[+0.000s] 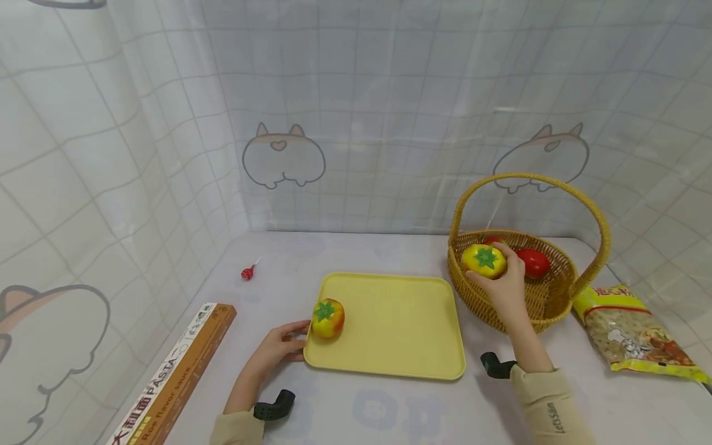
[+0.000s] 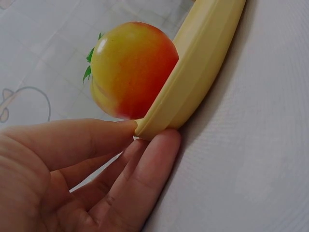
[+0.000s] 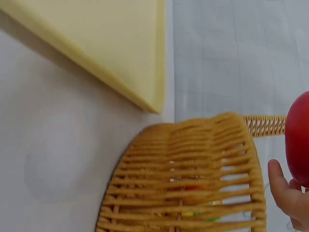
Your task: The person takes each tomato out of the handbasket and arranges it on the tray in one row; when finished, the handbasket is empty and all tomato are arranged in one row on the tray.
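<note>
My left hand (image 1: 280, 343) pinches the left rim of a yellow rectangular tray (image 1: 397, 327), thumb on top and fingers (image 2: 157, 159) beneath the edge. Just inside that rim sits a yellow-and-red tomato (image 1: 328, 319) with a green leafy top. Over the left part of a wicker basket (image 1: 467, 287), my right hand (image 1: 507, 285) grips another yellow tomato (image 1: 483, 261), its green top facing the head camera. From the right wrist, this held tomato (image 3: 298, 140) shows a red side. Inside the basket lie a red tomato (image 1: 534, 263) and another red piece, partly hidden behind the held one.
The basket's tall arched handle (image 1: 534, 177) rises above it. Right of the basket lies a pasta bag (image 1: 634, 330). On the left are a long pasta box (image 1: 180, 371) and a red lollipop (image 1: 248, 272). A white gridded curtain (image 1: 356, 154) encloses the table.
</note>
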The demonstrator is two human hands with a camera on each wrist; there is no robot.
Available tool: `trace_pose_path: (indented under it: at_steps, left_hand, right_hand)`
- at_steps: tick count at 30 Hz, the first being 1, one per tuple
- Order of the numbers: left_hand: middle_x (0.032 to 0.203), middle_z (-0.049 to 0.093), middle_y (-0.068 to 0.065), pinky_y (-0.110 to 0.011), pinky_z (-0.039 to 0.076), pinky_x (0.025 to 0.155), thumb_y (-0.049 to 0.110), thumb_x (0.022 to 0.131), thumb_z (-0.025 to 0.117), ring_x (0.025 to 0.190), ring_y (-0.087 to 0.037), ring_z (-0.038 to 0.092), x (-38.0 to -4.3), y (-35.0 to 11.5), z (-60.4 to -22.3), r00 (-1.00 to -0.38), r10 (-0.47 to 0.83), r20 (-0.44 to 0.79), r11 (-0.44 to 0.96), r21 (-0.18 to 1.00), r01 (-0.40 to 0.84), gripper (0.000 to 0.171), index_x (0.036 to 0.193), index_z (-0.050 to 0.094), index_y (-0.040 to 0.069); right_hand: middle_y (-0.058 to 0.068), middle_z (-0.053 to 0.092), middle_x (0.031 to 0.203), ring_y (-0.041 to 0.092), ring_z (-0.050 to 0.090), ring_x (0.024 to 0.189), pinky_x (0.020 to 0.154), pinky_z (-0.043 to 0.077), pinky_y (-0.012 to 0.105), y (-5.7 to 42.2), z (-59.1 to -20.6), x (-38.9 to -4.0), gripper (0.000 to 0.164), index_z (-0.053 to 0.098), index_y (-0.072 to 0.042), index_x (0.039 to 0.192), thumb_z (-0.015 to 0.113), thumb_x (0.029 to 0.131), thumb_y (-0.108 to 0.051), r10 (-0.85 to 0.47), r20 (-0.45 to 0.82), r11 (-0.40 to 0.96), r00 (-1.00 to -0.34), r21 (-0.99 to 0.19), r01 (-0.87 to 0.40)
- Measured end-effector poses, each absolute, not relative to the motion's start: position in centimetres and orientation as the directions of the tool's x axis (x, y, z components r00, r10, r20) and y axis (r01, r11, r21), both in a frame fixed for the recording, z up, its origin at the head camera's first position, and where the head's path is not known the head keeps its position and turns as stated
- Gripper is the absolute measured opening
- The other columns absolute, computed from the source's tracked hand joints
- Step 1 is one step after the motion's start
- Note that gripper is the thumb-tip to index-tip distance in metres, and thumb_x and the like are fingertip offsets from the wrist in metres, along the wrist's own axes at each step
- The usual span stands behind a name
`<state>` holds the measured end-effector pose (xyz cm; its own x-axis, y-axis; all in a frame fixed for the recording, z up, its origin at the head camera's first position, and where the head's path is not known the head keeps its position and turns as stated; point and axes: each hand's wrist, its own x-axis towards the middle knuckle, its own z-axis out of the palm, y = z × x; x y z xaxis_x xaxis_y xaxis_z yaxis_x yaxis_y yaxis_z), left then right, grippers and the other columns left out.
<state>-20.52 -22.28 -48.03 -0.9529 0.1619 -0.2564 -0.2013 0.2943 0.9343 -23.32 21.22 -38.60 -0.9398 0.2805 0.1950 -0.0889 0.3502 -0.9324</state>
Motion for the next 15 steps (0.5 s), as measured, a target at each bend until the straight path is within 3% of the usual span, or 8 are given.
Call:
trace_pose_path:
  at_steps: [10,15]
  left_hand:
    - [0.123,0.052,-0.02,-0.034,0.056,0.073,0.011,0.083,0.064,0.079,-0.019,0.06,-20.6,-22.4,-48.2,-0.953,0.166,-0.254,0.292,0.936,-0.199,0.054,0.133,0.046,-0.001]
    - [0.122,0.053,-0.018,-0.033,0.056,0.073,0.011,0.083,0.064,0.078,-0.019,0.06,-20.5,-22.3,-48.2,-0.955,0.151,-0.257,0.298,0.933,-0.203,0.053,0.132,0.047,0.0]
  right_hand:
    - [0.02,0.026,0.137,0.032,0.033,0.12,0.099,0.034,0.046,19.6,-39.1,-23.4,0.079,0.03,-0.006,0.14,0.074,0.075,-0.007,0.18,0.242,0.332,-0.953,-0.927,-0.173]
    - [0.016,0.03,0.137,0.027,0.036,0.119,0.092,0.039,0.023,18.8,-39.6,-23.3,0.079,0.027,-0.005,0.14,0.074,0.076,-0.006,0.125,0.219,0.292,-0.968,-0.94,-0.175]
